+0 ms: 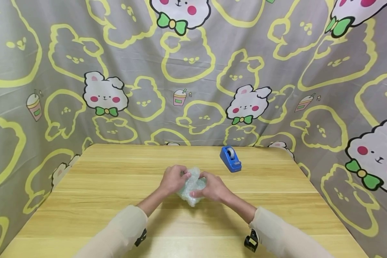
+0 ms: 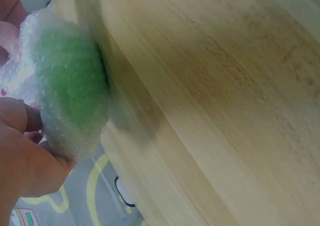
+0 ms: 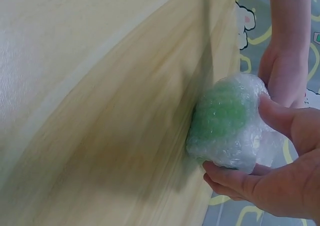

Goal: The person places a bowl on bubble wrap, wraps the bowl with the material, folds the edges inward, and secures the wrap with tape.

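A bundle of clear bubble wrap (image 1: 192, 186) lies at the middle of the wooden table, between both hands. Something green (image 2: 72, 76) shows through the layers; its kind is hidden by the wrap. My left hand (image 1: 174, 180) pinches the wrap on the bundle's left side, thumb and fingers bent onto it. From the right, my right hand (image 1: 214, 187) grips the bundle, and the right wrist view shows its thumb (image 3: 280, 117) on one side and its fingers (image 3: 232, 180) on the other.
Beyond the right hand, toward the table's far edge, stands a blue tape dispenser (image 1: 230, 159) with a roll of tape in it. A grey curtain (image 1: 193, 122) with cartoon rabbits hangs behind and along both sides of the wooden table (image 1: 116, 168).
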{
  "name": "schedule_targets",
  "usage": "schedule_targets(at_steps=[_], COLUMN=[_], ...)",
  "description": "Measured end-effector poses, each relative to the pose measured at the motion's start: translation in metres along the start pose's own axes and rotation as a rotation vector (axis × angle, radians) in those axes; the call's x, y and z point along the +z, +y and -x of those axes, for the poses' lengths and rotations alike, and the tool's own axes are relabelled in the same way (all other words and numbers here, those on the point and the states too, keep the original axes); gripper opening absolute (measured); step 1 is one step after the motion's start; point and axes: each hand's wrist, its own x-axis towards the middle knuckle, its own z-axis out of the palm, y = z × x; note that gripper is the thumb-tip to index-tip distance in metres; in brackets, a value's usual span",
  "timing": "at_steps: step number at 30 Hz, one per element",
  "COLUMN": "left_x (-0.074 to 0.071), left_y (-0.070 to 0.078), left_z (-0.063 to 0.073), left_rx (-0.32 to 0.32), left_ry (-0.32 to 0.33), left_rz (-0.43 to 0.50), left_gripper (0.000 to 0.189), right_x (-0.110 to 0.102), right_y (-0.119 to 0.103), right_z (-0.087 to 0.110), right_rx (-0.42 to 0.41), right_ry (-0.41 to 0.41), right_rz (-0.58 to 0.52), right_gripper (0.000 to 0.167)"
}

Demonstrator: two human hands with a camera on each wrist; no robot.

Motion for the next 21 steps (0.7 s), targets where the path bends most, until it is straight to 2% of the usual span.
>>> schedule_targets(at_steps=[5, 10, 16, 21], left_x=[0.004, 0.009, 0.011, 0.012], left_y=[0.0, -0.003, -0.008, -0.008], left_z=[0.0, -0.001, -0.001, 0.0], left_rx=[0.054, 0.123, 0.093, 0.118], left_ry=[0.039, 0.093, 0.109, 0.143], left_rz=[-0.064, -0.124, -0.12, -0.122], left_gripper=[0.021, 0.022, 0.015, 0.014], right_x=[0.002, 0.008, 0.013, 0.015], right_y=[0.0, 0.001, 0.003, 0.009], right_z=[-0.001, -0.002, -0.004, -0.004], right_rx=[-0.001, -0.013, -0.027, -0.028], right_ry=[0.011, 0.069, 0.134, 0.22], right_rz=[-0.032, -0.034, -0.002, -0.078], right_gripper=[0.067, 0.061, 0.042, 0.022])
